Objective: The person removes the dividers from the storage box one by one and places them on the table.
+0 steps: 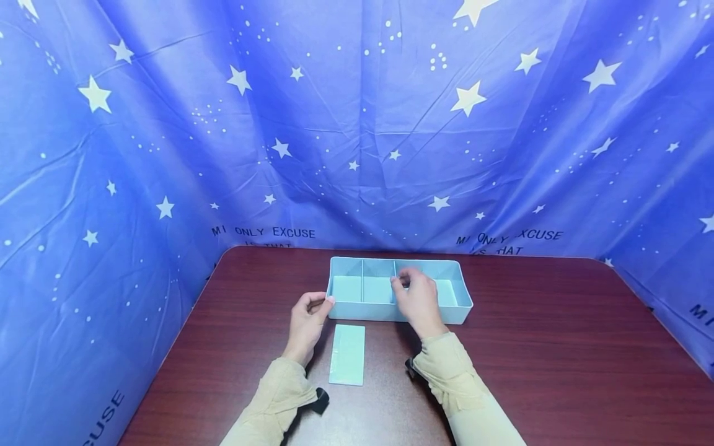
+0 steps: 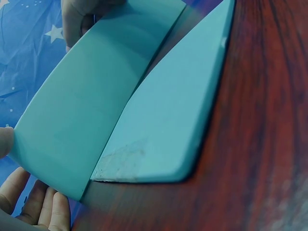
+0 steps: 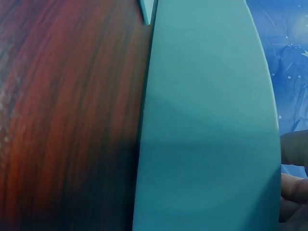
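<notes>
A light-blue open-top organizer box [image 1: 362, 311] is standing upright near the rear edge of the dark reddish wood-grain table [image 1: 558, 347]. A left divider [image 1: 362, 282] and a right divider [image 1: 394, 266] are separating its interior into three compartments, the right one being the widest.

The left hand [image 1: 305, 325] is gripping the organizer box at its front left corner: the thumb is pressing at the rim, and the other fingers are curling around the outside of the left end. The right hand [image 1: 420, 303] is reaching over the front wall, its fingers bending down beside the right divider; whether they are pinching it cannot be told.

A pale green rectangular panel [image 1: 348, 355] is lying flat on the table, just in front of the left part of the organizer box and between the two forearms. A scuffed patch is showing at one corner in the left wrist view.

Beige sleeves [image 1: 460, 378] are covering both forearms. A blue star-printed curtain [image 1: 362, 124] is hanging behind the table.
</notes>
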Demonstrator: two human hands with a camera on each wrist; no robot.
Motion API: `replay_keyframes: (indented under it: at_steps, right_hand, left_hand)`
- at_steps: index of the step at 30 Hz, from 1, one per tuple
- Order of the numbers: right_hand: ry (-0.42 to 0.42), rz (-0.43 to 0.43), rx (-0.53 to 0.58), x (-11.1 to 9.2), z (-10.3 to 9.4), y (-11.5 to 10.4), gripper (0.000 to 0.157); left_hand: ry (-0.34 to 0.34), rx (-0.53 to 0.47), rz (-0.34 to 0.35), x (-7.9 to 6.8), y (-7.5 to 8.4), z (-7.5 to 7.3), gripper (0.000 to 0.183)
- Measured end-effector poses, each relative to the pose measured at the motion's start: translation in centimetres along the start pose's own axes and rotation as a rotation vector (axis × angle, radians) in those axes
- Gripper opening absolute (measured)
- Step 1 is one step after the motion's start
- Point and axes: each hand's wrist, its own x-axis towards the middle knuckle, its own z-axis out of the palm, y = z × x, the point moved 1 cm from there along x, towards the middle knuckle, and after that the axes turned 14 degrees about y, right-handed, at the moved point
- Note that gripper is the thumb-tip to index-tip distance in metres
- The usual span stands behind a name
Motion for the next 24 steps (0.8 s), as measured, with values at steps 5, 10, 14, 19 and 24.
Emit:
replay_keyframes:
  at_steps: [5, 10, 14, 19, 24]
  right_hand:
    - [0.011, 0.009, -0.053, 0.0, 0.1, -0.2, 0.016]
    - [-0.004, 0.011, -0.118, -0.1, 0.4, -0.1, 0.018]
    - [-0.022, 0.005, -0.169, -0.2, 0.6, -0.1, 0.022]
    - [-0.003, -0.027, -0.2, -0.3, 0.7, -0.1, 0.023]
    - [0.032, -0.083, -0.203, -0.4, 0.8, -0.2, 0.03]
  left_hand:
    - [-0.003, -0.011, 0.006, 0.1, -0.4, -0.1, 0.031]
    - [0.005, -0.02, 0.004, 1.0, -2.3, 0.1, 0.031]
    - [0.015, -0.014, -0.004, 1.1, -2.5, 0.1, 0.028]
    - [0.018, -0.022, -0.01, 1.1, -2.5, 0.1, 0.027]
    - [0.016, -0.026, -0.016, 1.2, -2.5, 0.2, 0.027]
